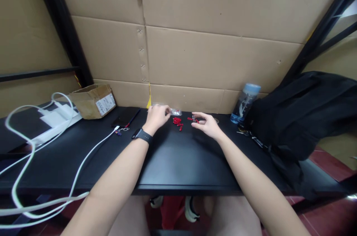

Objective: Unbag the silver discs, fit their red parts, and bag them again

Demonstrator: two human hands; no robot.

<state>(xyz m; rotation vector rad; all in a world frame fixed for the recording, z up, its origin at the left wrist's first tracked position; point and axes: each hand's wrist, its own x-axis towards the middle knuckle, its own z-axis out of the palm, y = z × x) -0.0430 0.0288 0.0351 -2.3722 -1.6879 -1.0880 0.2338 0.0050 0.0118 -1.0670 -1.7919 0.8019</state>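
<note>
Right hand [206, 124], pinching one red-corded piece [194, 118]; red cords [176, 121], loose, untouched at its nine o'clock; left hand [157, 116], grip unclear.

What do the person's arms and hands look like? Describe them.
The left hand and right hand are ungloved, and the forearms show no sleeves. A dark watch with a dark strap circles the left wrist; the right wrist is bare. Any rings are too small to make out.
</note>
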